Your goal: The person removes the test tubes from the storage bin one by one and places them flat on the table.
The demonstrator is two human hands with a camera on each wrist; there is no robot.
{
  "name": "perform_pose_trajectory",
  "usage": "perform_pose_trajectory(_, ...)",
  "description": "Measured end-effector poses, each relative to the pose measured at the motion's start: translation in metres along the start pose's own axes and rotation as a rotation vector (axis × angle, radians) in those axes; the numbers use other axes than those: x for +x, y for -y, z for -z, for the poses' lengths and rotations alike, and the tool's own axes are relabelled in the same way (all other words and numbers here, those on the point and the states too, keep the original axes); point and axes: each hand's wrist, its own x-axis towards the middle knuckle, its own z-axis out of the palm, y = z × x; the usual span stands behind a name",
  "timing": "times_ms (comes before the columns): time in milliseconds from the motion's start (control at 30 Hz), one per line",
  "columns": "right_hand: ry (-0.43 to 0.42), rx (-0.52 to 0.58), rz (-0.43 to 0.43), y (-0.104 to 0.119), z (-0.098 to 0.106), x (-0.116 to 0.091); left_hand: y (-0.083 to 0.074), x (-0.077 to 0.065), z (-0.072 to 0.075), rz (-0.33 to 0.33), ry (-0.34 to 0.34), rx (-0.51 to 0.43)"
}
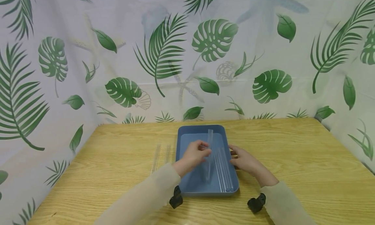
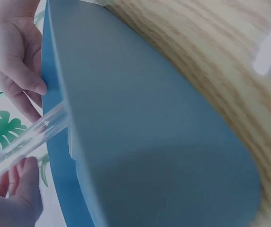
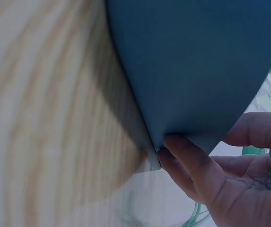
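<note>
My left hand is over the blue tray and pinches a clear tube between thumb and fingers. In the left wrist view the held tube slants past the tray's rim. Several more clear tubes lie lengthwise along the tray's right side. My right hand holds the tray's right side; in the right wrist view its fingertips press the outer wall, with another digit up by the rim.
Left of the tray, clear tubes lie on the wooden table, partly behind the left sleeve. A leaf-patterned cloth hangs along the table's back and sides. Each wrist wears a small black camera.
</note>
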Motion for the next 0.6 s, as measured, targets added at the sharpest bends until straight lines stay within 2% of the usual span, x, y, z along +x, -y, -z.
perform_pose_trajectory(133, 0.000, 0.003, -0.001, -0.001, 0.000, 0.000, 0.000, 0.000, 0.004, -0.049, -0.032, -0.053)
perform_pose_trajectory(333, -0.008, 0.004, -0.006, -0.002, 0.001, 0.001, 0.000, 0.000, 0.013, -0.079, -0.060, -0.111)
perform_pose_trajectory(467, -0.010, -0.001, 0.002, -0.001, 0.001, 0.001, 0.000, -0.001, 0.026, -0.107, -0.106, -0.098)
perform_pose_trajectory(600, -0.007, 0.003, 0.000, 0.000, 0.001, 0.001, 0.000, -0.002, 0.042, -0.092, -0.145, -0.081)
